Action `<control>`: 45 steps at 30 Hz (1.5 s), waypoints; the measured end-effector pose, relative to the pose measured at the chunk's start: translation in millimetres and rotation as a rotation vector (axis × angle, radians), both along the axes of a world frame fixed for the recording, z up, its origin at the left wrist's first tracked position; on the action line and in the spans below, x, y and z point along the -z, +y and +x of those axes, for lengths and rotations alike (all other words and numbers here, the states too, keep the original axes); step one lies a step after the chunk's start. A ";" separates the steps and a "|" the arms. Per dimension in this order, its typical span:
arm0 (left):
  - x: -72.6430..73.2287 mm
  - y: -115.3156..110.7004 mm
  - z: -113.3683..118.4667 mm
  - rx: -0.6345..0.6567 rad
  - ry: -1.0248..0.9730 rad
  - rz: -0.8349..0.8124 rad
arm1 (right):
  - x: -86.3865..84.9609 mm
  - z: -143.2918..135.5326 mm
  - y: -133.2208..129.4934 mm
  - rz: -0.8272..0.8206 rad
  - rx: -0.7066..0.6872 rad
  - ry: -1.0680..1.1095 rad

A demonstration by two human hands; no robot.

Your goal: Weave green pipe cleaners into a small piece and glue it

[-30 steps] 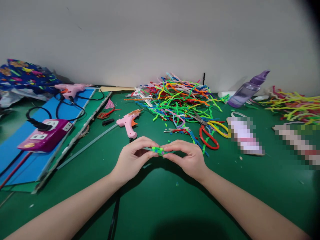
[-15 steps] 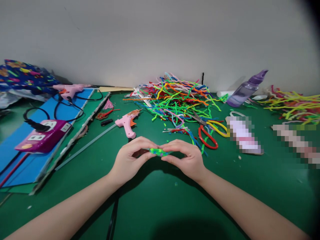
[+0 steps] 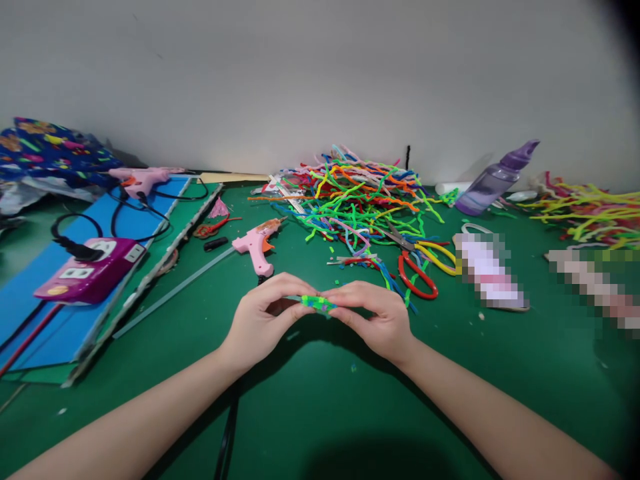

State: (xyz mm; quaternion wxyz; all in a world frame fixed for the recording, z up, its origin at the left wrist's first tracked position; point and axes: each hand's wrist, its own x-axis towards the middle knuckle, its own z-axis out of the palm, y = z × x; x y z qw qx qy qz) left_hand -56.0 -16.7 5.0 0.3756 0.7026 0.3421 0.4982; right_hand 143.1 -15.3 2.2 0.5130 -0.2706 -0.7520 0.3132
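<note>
Head view: left hand (image 3: pixel 264 319) and right hand (image 3: pixel 377 315) pinch a speckled green piece (image 3: pixel 319 304) (any lettering unreadably small).

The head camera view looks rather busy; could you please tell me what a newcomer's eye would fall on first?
A tangled heap of bright fuzzy strips at the back of the green table would probably come first. Next, at the centre, the left hand and right hand pinch a small, mostly green piece between them. On the left, a purple power strip stands out against a blue board.
</note>
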 end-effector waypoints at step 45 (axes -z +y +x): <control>-1.3 4.6 -1.7 0.120 0.010 -0.134 | -1.8 -5.8 -0.8 0.026 0.014 -0.041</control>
